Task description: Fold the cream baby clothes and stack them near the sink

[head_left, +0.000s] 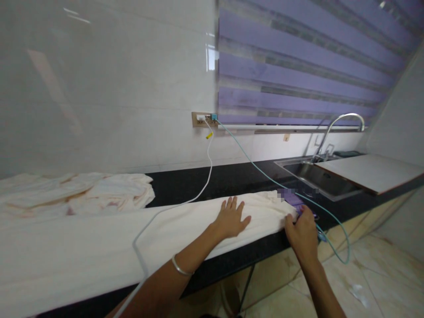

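A long white cloth (185, 223) lies spread along the black counter, with wrinkles toward its right end. My left hand (231, 218) rests flat on it, fingers spread and palm down, and a silvery bangle circles that wrist. At the cloth's right end, my right hand (302, 227) pinches its edge between thumb and fingers. Just behind that hand lies a flat purple object (291, 198), partly covered and blurred, whose kind I cannot make out.
A crumpled, stained pale cloth (109, 192) lies at the back left of the counter (185, 179). A white cord (209, 165) and a teal cable (247, 154) run from the wall socket (195, 119). At right are a sink (323, 176), a tap (347, 115) and a white board (374, 170).
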Tool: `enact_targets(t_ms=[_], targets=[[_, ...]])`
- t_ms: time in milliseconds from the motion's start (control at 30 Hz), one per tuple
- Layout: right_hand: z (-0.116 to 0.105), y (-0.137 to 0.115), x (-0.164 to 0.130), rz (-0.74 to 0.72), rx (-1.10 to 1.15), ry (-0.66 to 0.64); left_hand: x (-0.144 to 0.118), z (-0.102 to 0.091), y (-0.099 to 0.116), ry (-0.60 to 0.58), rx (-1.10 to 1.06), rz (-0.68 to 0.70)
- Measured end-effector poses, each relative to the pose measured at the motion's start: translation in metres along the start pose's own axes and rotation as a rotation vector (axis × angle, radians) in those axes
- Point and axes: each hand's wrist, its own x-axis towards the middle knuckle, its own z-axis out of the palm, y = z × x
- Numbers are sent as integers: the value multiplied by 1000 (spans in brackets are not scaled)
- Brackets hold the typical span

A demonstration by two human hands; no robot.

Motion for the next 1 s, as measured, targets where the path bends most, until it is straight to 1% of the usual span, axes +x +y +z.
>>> enact_targets(t_ms=[67, 133, 233, 333, 400, 433, 467, 533, 600, 700, 767, 833, 933, 1000], targets=[[-6, 9, -4, 35, -48, -35, -1, 1, 0, 12, 13, -4], [-7, 8, -5, 51, -71, -96, -3, 1, 1, 18, 18, -9], [-4, -7, -2, 112, -91, -170, -7, -1, 5, 22, 14, -20], [-3, -23, 3, 226, -144, -227, -10, -5, 10, 72, 12, -13], [-4, -29, 8, 317, -171, -279, -12, -7, 13, 96, 4, 38], [-5, -30, 9, 353, -174, -315, -13, -7, 15, 89, -5, 73], [-5, -31, 11, 377, -170, -354, -14, -7, 16, 72, -14, 107], [-6, -29, 13, 375, -149, -412, -16, -6, 20, 30, -25, 156], [-5, -26, 12, 338, -121, -393, -19, -5, 24, 16, -24, 172], [-2, -25, 9, 305, -37, -235, -22, -5, 28, 11, -34, 182], [3, -30, 6, 293, 99, -146, -24, -5, 29, 2, -48, 190], [7, -40, 2, 296, 264, -91, -25, -5, 28, -4, -72, 201], [9, -57, -6, 291, 436, -89, -20, -4, 25, 10, -178, 203], [8, -66, -12, 265, 504, -122, -12, -3, 23, 73, -347, 190]])
